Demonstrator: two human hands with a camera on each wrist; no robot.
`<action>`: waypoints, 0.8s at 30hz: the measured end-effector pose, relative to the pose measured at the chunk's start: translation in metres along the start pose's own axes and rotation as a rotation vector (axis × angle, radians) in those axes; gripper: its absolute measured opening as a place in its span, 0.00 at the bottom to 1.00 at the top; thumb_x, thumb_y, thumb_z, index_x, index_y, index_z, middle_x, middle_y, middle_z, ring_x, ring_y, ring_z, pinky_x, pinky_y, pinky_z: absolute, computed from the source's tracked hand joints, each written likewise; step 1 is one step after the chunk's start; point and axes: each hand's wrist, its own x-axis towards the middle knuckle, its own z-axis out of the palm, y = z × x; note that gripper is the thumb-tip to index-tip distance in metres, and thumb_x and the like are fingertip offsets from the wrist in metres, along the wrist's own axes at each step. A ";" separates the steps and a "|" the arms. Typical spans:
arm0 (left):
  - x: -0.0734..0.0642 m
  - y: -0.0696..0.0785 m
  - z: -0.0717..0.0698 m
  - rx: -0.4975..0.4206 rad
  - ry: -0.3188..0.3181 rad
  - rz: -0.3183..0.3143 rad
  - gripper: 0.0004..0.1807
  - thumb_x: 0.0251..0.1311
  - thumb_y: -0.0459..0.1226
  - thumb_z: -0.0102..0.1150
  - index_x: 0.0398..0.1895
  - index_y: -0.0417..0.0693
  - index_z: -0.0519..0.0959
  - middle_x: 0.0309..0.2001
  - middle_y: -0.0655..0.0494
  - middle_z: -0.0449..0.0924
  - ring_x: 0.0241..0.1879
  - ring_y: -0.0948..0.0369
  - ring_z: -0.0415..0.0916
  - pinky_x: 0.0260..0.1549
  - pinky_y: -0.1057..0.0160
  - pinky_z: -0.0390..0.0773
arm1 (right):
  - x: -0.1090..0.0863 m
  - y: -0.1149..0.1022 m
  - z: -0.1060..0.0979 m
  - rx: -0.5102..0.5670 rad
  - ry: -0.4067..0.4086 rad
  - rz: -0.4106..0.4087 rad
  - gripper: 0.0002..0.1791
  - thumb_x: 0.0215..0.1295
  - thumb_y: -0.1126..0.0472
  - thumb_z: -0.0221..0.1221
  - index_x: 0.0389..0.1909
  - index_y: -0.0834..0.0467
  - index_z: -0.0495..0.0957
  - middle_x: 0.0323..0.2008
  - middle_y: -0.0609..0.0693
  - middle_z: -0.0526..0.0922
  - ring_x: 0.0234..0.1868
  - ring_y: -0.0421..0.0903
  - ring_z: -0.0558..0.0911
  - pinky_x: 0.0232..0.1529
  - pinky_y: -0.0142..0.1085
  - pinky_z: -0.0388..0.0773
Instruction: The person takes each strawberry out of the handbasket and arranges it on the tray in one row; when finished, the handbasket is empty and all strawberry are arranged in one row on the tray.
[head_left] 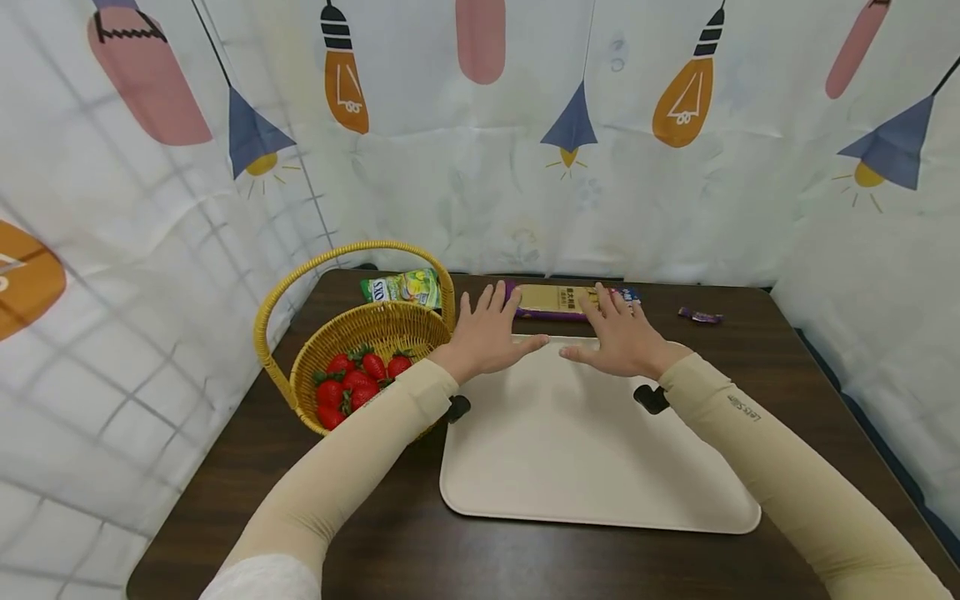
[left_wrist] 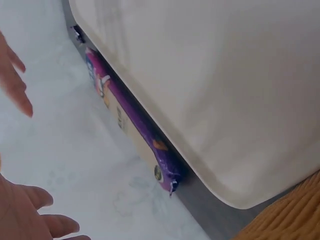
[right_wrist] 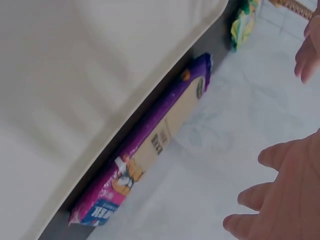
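Both hands hover over the far part of a cream tray [head_left: 585, 450], fingers spread and palms facing down and away. The left hand [head_left: 487, 333] is just right of a yellow wicker basket [head_left: 390, 321], its thumb pointing toward the other hand. The right hand [head_left: 626, 337] mirrors it, and neither holds anything. Behind the tray lies a long purple and tan snack packet [head_left: 551, 300], partly covered by the fingertips in the head view. In the right wrist view, the packet [right_wrist: 162, 125] shows whole along the tray's far edge, with the right hand [right_wrist: 285, 190] apart from it.
Red strawberries [head_left: 360, 383] fill part of the basket, which has a tall hoop handle. A green candy bag [head_left: 405, 287] lies behind it. To the far right is a small purple wrapped candy [head_left: 700, 316]. A printed curtain [head_left: 480, 192] hangs behind the dark wooden table [head_left: 420, 542].
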 end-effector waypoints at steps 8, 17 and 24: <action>-0.039 -0.006 -0.004 -0.084 0.037 0.033 0.53 0.57 0.76 0.32 0.78 0.54 0.50 0.78 0.48 0.45 0.76 0.50 0.41 0.70 0.41 0.40 | -0.024 -0.013 0.015 0.066 0.049 -0.046 0.57 0.60 0.22 0.45 0.78 0.58 0.45 0.77 0.63 0.35 0.75 0.67 0.42 0.68 0.65 0.39; -0.104 -0.035 -0.009 -0.373 0.449 -0.004 0.28 0.67 0.55 0.52 0.61 0.48 0.77 0.65 0.50 0.73 0.63 0.51 0.70 0.59 0.46 0.69 | -0.032 -0.033 0.037 0.241 0.182 -0.134 0.38 0.66 0.44 0.59 0.71 0.61 0.63 0.73 0.64 0.57 0.70 0.64 0.62 0.66 0.58 0.59; -0.143 -0.070 -0.007 -0.537 0.954 -0.040 0.12 0.66 0.37 0.58 0.46 0.42 0.84 0.51 0.50 0.83 0.47 0.53 0.80 0.47 0.55 0.76 | -0.018 -0.061 0.056 0.473 0.266 -0.149 0.30 0.68 0.51 0.59 0.67 0.59 0.68 0.67 0.56 0.69 0.67 0.55 0.69 0.63 0.51 0.67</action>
